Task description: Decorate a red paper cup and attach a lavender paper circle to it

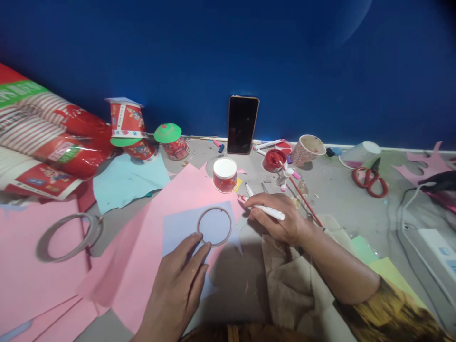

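Note:
My left hand [180, 285] lies flat with fingers stretched out, its fingertips pressing the near rim of a thin tape ring [214, 226]. The ring rests on a pale lavender paper sheet [178, 230], which lies on pink paper [142, 247]. My right hand [278, 219] is closed around a white marker pen [265, 209], its tip pointing left toward the ring's right side. A small red paper cup [224, 174] with a white top stands just behind the ring.
A larger tape roll [67, 236] lies at left on pink paper. Packs of paper cups [42, 142], decorated cups [128, 126], a phone [242, 124] leaning on the blue wall, red scissors [369, 180], a paint cup with brush [274, 160] and a power strip [438, 249] surround the work.

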